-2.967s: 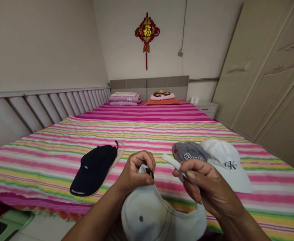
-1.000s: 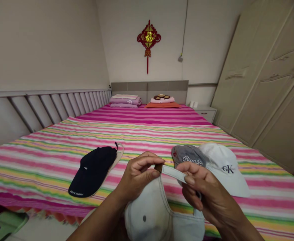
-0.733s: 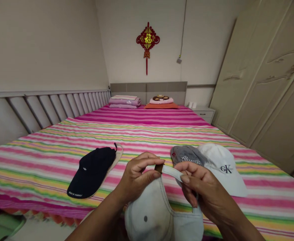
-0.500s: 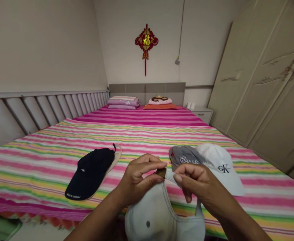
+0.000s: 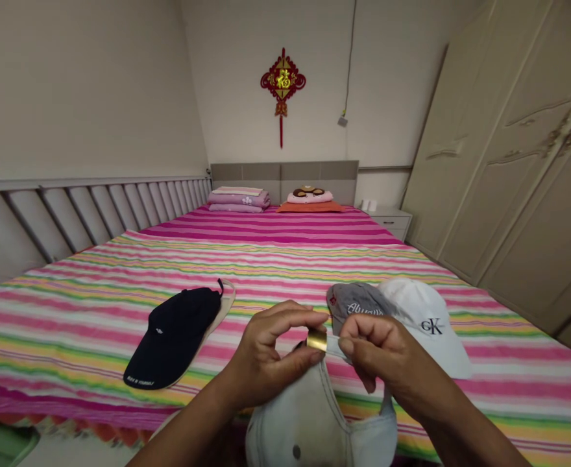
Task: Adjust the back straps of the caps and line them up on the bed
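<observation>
Strap (image 5: pixel 335 347) now meets brass buckle (image 5: pixel 317 340), unlike earlier gap. Left hand (image 5: pixel 266 347) clamps buckle, right hand (image 5: pixel 387 347) pinches strap at buckle's 3 o'clock. Pale cap (image 5: pixel 302 412) hangs at 6 o'clock. Likely light, floppy; buckle stiff, slick. Best hold: buckle edges, strap close by.

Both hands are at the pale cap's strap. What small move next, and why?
Probably hold the gold buckle still with the left hand and gently push the strap toward it with the right hand. The left fingers pinch the buckle, and the right fingers grip the strap close beside it, with a short stretch showing between. Whether its tip is through is hidden.
</observation>
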Tool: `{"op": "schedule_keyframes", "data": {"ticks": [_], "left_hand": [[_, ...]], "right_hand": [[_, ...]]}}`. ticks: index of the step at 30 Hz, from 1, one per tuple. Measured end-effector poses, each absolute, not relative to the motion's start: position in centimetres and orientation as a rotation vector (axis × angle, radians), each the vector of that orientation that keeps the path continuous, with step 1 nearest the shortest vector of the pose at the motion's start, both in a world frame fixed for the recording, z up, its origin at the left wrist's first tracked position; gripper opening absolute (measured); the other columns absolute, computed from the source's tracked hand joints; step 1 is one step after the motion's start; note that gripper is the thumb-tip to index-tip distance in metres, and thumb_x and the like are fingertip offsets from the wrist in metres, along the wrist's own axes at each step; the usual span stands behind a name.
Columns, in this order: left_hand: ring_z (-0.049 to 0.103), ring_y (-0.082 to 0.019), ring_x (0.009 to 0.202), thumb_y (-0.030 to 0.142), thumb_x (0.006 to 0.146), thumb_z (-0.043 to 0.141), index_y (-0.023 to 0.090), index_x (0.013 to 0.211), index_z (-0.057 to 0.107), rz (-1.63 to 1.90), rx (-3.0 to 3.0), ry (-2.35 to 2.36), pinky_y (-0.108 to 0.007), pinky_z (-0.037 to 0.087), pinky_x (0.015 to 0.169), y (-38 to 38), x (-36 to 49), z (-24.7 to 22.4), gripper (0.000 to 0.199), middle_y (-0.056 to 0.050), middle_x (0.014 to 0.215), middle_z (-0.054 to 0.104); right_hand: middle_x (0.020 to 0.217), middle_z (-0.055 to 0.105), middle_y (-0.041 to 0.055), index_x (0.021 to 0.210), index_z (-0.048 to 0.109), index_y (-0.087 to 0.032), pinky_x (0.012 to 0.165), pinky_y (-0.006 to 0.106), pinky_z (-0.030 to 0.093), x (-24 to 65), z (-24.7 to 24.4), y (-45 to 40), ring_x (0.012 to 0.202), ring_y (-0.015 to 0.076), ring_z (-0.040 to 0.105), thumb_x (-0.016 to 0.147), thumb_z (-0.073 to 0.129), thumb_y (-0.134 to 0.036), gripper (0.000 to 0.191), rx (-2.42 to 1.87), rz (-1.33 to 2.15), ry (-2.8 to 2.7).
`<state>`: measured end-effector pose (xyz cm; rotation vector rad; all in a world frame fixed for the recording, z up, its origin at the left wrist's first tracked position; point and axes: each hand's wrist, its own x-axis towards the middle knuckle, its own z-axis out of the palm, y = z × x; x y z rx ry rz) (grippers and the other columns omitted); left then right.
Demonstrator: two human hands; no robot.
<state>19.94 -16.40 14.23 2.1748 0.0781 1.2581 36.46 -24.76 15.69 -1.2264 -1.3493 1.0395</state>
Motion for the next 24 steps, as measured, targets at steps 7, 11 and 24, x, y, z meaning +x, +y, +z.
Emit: {"op": "schedule_keyframes", "data": {"ticks": [7, 11, 24], "left_hand": [[0.059, -0.018, 0.091, 0.012, 0.065, 0.066, 0.022, 0.105, 0.059, 1.316, 2.24, 0.074, -0.029, 0.047, 0.078, -16.9, 20.1, 14.5, 0.041, -0.005, 0.09, 0.066], [0.061, -0.016, 0.085, 0.012, 0.065, 0.066, 0.021, 0.102, 0.06, 1.337, 2.278, 0.114, -0.031, 0.047, 0.081, -17.3, 20.0, 14.9, 0.038, -0.004, 0.085, 0.068], [0.064, -0.015, 0.078, 0.016, 0.064, 0.07, 0.021, 0.096, 0.062, 1.405, 2.228, 0.279, -0.034, 0.045, 0.088, -18.2, 19.6, 14.9, 0.034, 0.0, 0.078, 0.07]], "right_hand": [[0.041, 0.037, -0.008, 0.058, 0.049, -0.017, 0.036, 0.019, 0.023, 36.4, 15.5, -24.9, 0.035, 0.0046, 0.029, 0.069, 0.055, -0.037, 0.024, -1.237, 1.1, -1.344], [0.043, 0.038, -0.0077, 0.058, 0.049, -0.017, 0.036, 0.019, 0.023, 36.3, 15.2, -24.9, 0.036, 0.0046, 0.029, 0.07, 0.056, -0.037, 0.024, -1.194, 1.078, -1.331], [0.043, 0.037, -0.0075, 0.061, 0.052, -0.016, 0.037, 0.02, 0.022, 35.3, 14.2, -25.0, 0.038, 0.0052, 0.03, 0.071, 0.058, -0.041, 0.028, -1.163, 0.983, -1.269]]}}
